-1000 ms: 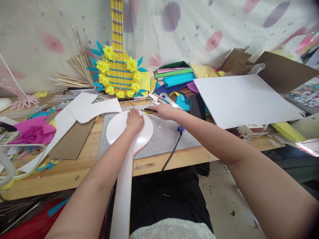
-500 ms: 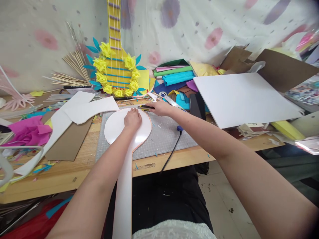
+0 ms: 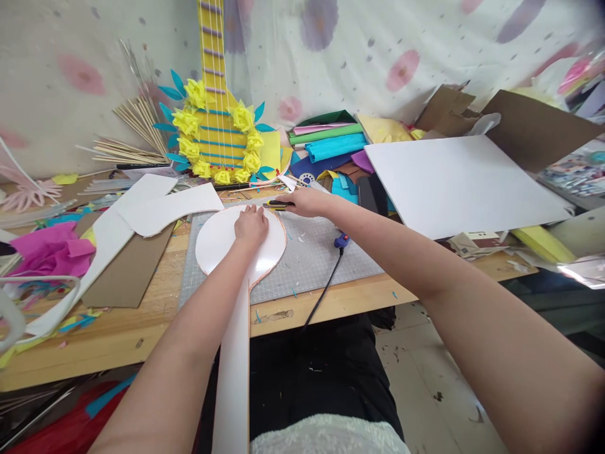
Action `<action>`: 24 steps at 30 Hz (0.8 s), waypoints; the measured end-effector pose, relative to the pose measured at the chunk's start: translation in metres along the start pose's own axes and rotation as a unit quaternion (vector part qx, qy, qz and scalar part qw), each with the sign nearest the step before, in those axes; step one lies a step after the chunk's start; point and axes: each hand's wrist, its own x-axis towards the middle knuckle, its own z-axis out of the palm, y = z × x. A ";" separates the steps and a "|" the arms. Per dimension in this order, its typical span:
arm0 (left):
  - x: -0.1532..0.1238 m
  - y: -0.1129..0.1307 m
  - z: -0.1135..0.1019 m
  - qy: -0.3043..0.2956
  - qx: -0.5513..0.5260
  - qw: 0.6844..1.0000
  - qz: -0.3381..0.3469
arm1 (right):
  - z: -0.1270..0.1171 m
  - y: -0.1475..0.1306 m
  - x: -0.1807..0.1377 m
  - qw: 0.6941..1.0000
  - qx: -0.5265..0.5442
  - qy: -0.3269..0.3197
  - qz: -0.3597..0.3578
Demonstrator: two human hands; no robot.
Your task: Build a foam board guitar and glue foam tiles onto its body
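A white foam-board cutout shaped like a guitar [image 3: 222,243] lies on a grey cutting mat [image 3: 312,258], its long neck reaching down toward my lap. My left hand [image 3: 251,225] presses flat on the round body, fingers stretched out. My right hand [image 3: 305,202] is closed round a yellow and black utility knife [image 3: 276,203] at the body's far right edge, where the outline is drawn in orange.
A yellow paper guitar with flowers [image 3: 220,135] leans on the back wall. White foam offcuts [image 3: 155,205], brown cardboard [image 3: 130,271] and pink paper [image 3: 50,246] lie left. A large white sheet [image 3: 458,183], coloured paper rolls [image 3: 333,145] and a black cable [image 3: 326,290] sit right.
Both hands and the cutout keep nearly the same pose. The view has drifted slightly, and the knife hand has crept a little along the far edge.
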 end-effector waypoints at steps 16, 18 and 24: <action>0.001 0.003 -0.001 -0.015 0.004 1.000 -0.015 | 0.000 0.010 -0.005 1.000 -0.015 -0.009 -0.009; 0.001 0.003 -0.001 -0.015 0.006 1.000 -0.014 | 0.002 0.010 -0.008 1.000 -0.012 -0.008 -0.008; 0.002 0.002 0.000 -0.010 0.005 1.000 -0.008 | 0.011 0.013 -0.012 1.000 -0.004 -0.002 -0.008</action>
